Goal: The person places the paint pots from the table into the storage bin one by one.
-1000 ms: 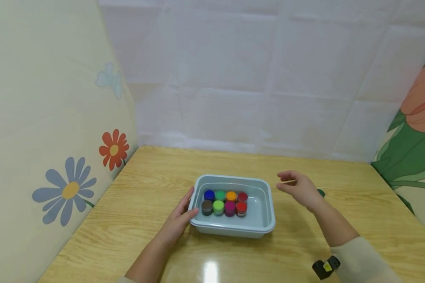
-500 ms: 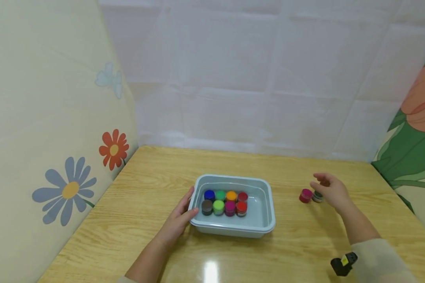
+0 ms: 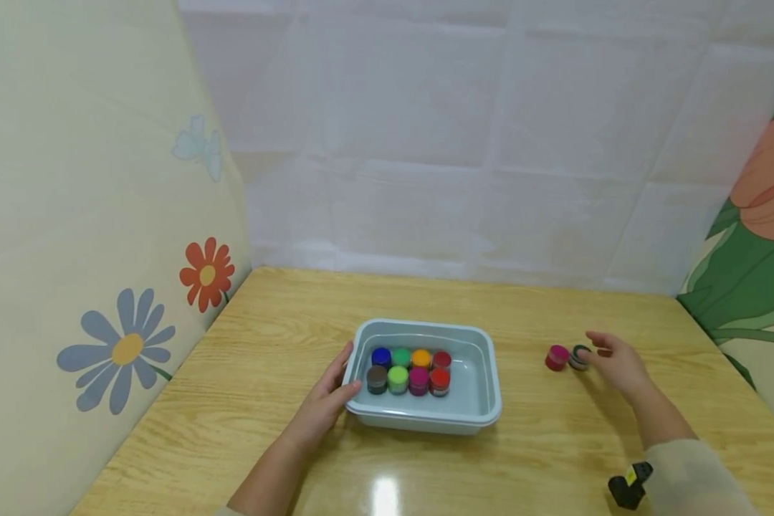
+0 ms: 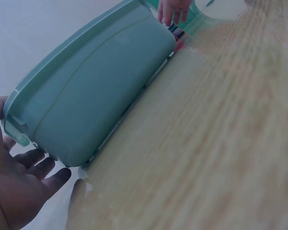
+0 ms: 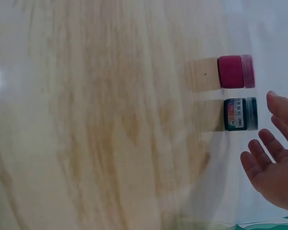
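A pale blue-grey plastic basin stands on the table with several small paint jars in two rows inside, among them a lime green jar and an orange jar. My left hand holds the basin's left end, thumb over the rim and fingers along the outer wall. At the right, a magenta paint jar and a dark green paint jar stand side by side. My right hand is beside the dark green jar, fingers spread; in the right wrist view a gap separates hand and jar.
The jars occupy the basin's left and middle; its right end shows bare floor. Wooden table surrounds the basin. A white cloth hangs behind, and flower-printed cloths flank both sides. A black device is near my right sleeve.
My right hand has moved right from near the basin to the dark green jar, uncovering the magenta and dark green jars. My left hand and the basin have stayed put.
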{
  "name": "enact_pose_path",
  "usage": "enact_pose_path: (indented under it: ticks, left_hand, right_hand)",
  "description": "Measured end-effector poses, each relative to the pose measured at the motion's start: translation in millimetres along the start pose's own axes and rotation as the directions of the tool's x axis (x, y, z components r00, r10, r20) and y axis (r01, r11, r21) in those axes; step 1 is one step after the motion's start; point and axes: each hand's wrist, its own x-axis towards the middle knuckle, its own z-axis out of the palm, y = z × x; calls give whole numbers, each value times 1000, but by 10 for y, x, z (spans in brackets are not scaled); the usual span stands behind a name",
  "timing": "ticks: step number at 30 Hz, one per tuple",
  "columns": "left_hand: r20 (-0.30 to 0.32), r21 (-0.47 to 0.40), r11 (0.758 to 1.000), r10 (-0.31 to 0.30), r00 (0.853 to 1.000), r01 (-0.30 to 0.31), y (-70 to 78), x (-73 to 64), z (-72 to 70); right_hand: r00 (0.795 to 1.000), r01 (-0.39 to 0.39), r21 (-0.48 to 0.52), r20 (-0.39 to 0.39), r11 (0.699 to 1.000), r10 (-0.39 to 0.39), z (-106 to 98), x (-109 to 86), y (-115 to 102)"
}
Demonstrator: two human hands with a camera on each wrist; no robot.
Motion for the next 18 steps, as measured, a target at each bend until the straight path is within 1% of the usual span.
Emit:
enact_pose_path:
  ticks: [3, 8, 13, 18]
  left_hand:
    - [0, -1, 1000, 3, 1000, -3, -3, -1, 2]
    - [-2, -2, 1000, 7, 1000, -7, -4, -2, 6]
    - [-5, 2, 1000, 5, 1000, -5, -4, -6, 6]
    - [-6, 5, 1000, 1, 1000, -1, -2, -11, 3]
  right_hand:
    - [1000, 4, 2, 22, 1000, -4, 14, 4, 56]
    - [999, -16, 11, 52, 1000, 15, 40, 13, 112]
    - [998, -37, 11, 48, 999, 37, 66, 27, 131]
    - [999, -34, -9, 31, 999, 34, 85, 39, 136]
